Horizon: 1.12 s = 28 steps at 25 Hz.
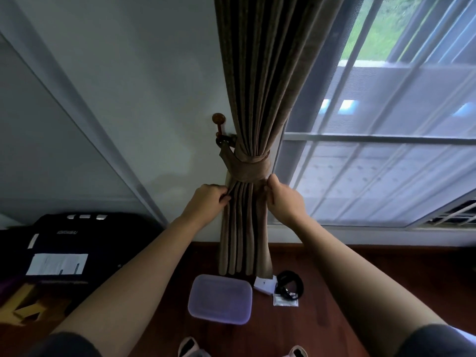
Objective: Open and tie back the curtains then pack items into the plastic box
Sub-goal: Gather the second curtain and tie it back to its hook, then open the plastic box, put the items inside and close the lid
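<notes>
Nearby on the floor (360, 274) the lidded plastic box (221, 298) and loose items (287, 287) just right of it lie unpacked, while farther off the left hand (210, 202) and right hand (283, 199) pinch the brown curtain (253, 99) below its tieback (251, 166), already looped onto the wall hook (221, 130), so packing likely remains.

We see daylight coming through the window (381, 176) on the right; the curtain (257, 73) beside it, the wall (128, 99) and the floor (360, 274) are dim. The wide lens bends straight lines near the edges, and the picture looks soft, the greenery (381, 27) outside blurred
</notes>
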Motion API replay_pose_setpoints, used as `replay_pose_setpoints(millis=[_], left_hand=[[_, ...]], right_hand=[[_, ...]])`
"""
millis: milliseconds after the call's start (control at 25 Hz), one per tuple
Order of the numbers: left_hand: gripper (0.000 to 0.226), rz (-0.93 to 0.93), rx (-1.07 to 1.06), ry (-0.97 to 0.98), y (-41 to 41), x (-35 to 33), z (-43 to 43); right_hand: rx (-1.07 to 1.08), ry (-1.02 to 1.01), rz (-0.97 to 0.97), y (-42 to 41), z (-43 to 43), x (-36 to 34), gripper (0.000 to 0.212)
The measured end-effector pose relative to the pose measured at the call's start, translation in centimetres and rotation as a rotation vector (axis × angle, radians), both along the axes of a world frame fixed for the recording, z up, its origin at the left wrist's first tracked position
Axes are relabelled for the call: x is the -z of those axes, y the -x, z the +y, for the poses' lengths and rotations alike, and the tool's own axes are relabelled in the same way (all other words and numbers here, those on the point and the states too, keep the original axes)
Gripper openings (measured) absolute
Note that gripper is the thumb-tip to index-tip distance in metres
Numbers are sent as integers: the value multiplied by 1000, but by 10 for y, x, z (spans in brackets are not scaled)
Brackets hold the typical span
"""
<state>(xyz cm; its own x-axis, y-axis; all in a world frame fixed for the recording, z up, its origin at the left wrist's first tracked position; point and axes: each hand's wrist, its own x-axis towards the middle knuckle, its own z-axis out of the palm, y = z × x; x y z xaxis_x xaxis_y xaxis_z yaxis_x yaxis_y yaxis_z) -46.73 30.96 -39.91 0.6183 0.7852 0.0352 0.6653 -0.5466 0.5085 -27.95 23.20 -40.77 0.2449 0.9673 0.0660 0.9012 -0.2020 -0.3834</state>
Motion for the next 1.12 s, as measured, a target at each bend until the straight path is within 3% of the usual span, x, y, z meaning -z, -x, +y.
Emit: replay_pose_setpoints(millis=[120, 360, 560, 680, 800, 960, 1120], left_hand=[[33, 28, -5, 14, -5, -5, -1], [25, -1, -67, 84, -14, -5, -14], [20, -92, -441, 120, -11, 11, -63], [18, -13, -593, 230, 5, 39, -115], [34, -9, -689, 292, 13, 56, -147], [45, 93, -632, 263, 9, 70, -165], [53, 265, -529, 260, 13, 107, -179]], right_hand=[[21, 56, -76, -8, 5, -11, 17], [-43, 13, 86, -18, -5, -6, 20], [-135, 54, 275, -29, -21, 24, 21], [-193, 167, 329, -37, -45, 45, 22], [-229, 198, 346, -37, -69, 58, 21], [-266, 159, 360, -22, -92, 76, 22], [-224, 193, 218, -6, -123, 108, 40]])
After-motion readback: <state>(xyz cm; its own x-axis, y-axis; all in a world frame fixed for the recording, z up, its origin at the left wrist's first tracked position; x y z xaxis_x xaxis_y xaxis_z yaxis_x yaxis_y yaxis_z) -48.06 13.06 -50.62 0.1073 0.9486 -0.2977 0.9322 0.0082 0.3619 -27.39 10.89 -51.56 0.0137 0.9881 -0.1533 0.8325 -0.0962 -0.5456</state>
